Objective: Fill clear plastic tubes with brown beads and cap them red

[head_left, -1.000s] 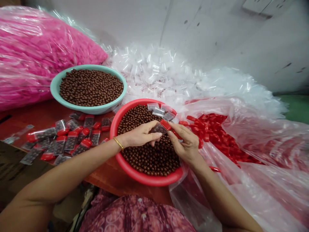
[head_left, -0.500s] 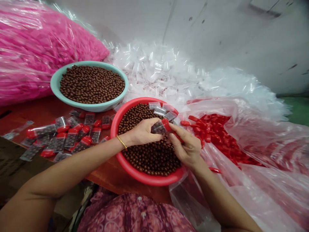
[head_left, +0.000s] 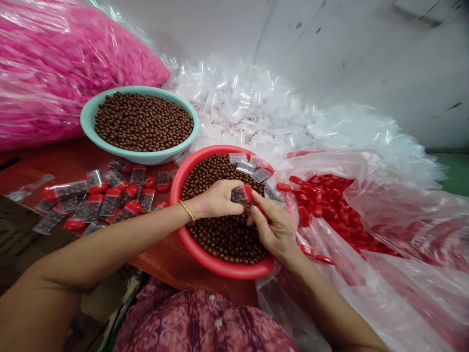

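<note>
Over the red basin [head_left: 220, 271] of brown balls [head_left: 223, 239], my left hand [head_left: 216, 198] pinches a small clear plastic box [head_left: 240, 194] with dark balls inside. A red cap [head_left: 248, 191] sits at the box's right end. My right hand [head_left: 276, 222] meets it there, thumb and forefinger closed at the cap; more red shows under its fingers, partly hidden. Several clear boxes [head_left: 245, 166] lie on the balls at the basin's far rim.
Filled, red-capped boxes [head_left: 110, 201] lie piled on the table at left. Behind them stands a pale green basin [head_left: 88, 122] of brown balls. Loose red caps [head_left: 330, 195] fill an open plastic bag at right. Clear boxes [head_left: 238, 102] heap along the wall; a pink-filled bag [head_left: 73, 68] stands far left.
Both hands stay together over the red basin with the box between them. My right hand has shifted slightly left, closer against the cap. The view has moved a little.
</note>
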A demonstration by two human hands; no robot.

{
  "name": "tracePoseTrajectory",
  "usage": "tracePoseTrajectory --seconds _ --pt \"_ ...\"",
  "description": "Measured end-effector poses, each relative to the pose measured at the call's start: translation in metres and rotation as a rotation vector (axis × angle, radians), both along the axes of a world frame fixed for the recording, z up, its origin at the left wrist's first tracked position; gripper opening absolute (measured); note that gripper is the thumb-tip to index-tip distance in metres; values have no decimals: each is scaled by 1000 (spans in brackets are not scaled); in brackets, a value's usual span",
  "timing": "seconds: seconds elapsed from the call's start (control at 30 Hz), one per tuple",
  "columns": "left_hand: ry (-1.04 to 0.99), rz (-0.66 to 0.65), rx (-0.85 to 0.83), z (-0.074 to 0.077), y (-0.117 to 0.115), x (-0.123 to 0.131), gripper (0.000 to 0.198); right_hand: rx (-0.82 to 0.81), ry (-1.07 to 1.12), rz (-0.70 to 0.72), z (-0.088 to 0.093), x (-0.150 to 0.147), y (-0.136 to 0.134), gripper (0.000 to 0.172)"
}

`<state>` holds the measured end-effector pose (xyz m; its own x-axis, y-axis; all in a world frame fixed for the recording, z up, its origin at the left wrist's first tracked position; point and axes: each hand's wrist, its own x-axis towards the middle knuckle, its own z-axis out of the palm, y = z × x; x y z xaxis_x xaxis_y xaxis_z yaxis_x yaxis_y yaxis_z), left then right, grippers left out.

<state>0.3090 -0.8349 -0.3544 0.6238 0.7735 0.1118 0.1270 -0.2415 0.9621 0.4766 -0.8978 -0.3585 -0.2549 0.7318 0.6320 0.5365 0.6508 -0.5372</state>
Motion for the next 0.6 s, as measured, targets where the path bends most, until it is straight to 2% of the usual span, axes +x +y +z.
tracePoseTrajectory --seconds 0.07,0.17,0.27,0.37,0.47,0.6 --pt "99 25 51 3 -2 -1 11 -16 -30 17 2 4 1 34" --pt "303 2 219 10 -6 0 9 -175 18 -30 6 8 6 22" --pt "484 -73 398 15 -10 4 11 -338 206 -122 8 2 15 35" --pt "604 -74 491 16 -13 7 20 -467 341 -82 5 -9 26 45" --pt "687 -65 573 14 -16 5 30 -554 290 4 1 -16 31 52" --pt "742 -115 648 12 -20 2 34 -568 136 81 -2 -15 27 56"
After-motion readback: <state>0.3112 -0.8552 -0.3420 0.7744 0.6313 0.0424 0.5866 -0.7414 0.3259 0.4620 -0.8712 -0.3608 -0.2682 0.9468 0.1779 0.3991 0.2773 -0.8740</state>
